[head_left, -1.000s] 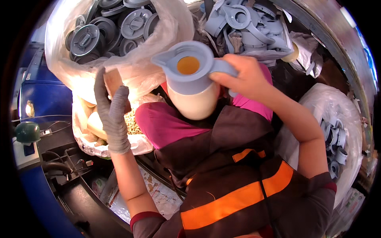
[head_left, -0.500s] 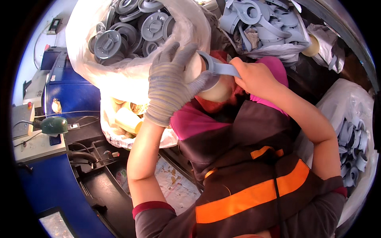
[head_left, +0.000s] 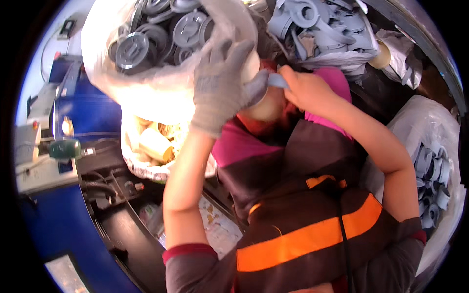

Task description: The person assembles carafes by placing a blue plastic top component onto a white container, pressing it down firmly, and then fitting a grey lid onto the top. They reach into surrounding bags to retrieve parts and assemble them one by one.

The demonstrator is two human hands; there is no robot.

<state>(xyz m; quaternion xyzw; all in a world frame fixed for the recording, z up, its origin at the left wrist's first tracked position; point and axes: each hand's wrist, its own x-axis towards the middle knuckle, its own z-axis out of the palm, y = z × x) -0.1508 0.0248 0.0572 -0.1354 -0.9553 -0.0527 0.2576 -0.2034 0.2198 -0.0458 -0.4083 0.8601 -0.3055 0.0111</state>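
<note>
A grey-blue plastic fitting [head_left: 278,81] with a ring and a strap-like arm sits between my hands above my lap. My bare right hand [head_left: 309,92] has its fingers closed round the arm. Over the ring side is my left hand [head_left: 222,88] in a striped grey glove, its thumb bent across the fitting and its fingers stretched upward. A cream-coloured round piece [head_left: 251,67] shows beside the left palm, which seems to press on it. Another cream rounded surface [head_left: 267,108] appears below the thumb. Most of the ring is hidden by the glove.
A clear bag of dark grey round caps [head_left: 188,31] stands at the far left. Grey-blue fittings [head_left: 332,39] fill a bag at far right; similar small parts [head_left: 432,180] lie in a bag at right. Cream cylinders [head_left: 156,145] lie in a sack left of my arm, near blue machinery [head_left: 90,117].
My left hand has moved right and turned, with the back of the glove now showing, and covers more of the ring. My right hand has drawn slightly left and still holds the arm.
</note>
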